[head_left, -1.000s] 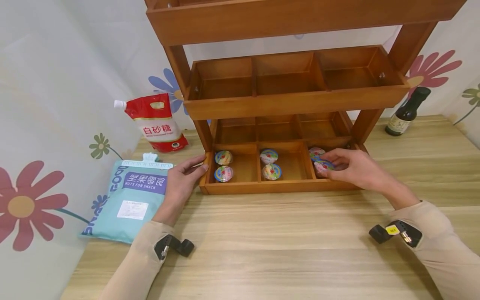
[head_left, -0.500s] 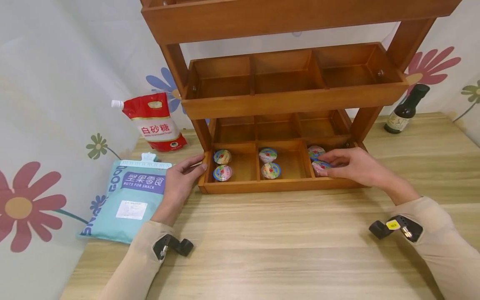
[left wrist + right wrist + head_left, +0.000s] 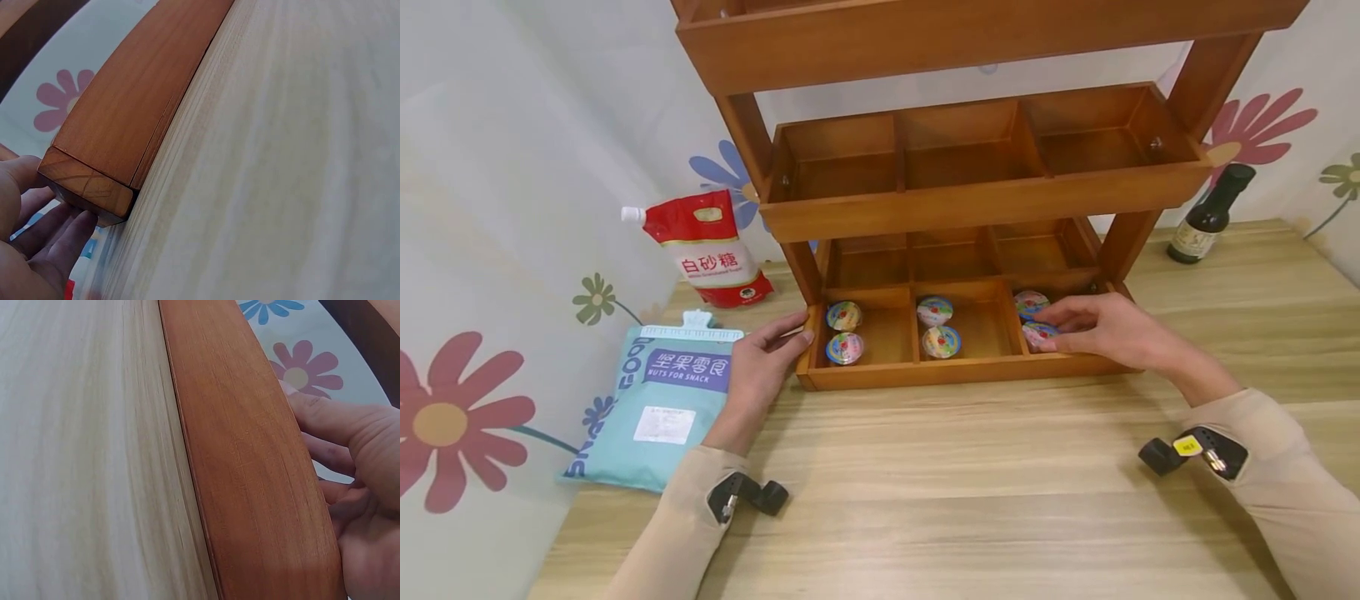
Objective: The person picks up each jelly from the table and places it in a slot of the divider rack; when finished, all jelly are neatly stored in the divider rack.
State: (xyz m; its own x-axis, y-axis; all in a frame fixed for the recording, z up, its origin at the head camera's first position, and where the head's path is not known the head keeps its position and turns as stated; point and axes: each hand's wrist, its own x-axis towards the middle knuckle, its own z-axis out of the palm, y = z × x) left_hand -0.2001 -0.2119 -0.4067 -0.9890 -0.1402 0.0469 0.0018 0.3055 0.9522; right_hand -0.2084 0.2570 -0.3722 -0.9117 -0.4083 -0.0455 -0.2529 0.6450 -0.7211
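Note:
A brown wooden tiered rack point(image 3: 970, 372) stands on the table, its bottom tray divided into compartments. At the front right compartment, my right hand point(image 3: 1105, 335) pinches a small pink-and-blue jelly cup point(image 3: 1037, 335) between thumb and fingers. Just behind it sits another jelly cup point(image 3: 1032, 303). The front wood hides the held cup in the right wrist view. My left hand point(image 3: 762, 367) rests its relaxed fingers against the tray's left end point(image 3: 87, 184). Two cups point(image 3: 846, 348) lie in the front left compartment, and two more point(image 3: 942, 342) in the middle one.
A blue nut snack bag point(image 3: 662, 429) lies beside my left forearm, under a pale clip. Behind it stands a red-and-white sugar pouch point(image 3: 715, 250). A dark bottle point(image 3: 1210, 215) stands right of the rack. Upper tiers point(image 3: 985, 196) overhang the bottom tray's rear compartments.
My right hand stays at the front right compartment with the jelly cup, its fingers shifting only slightly. My left hand stays at the rack's left end. The head view drifts a little.

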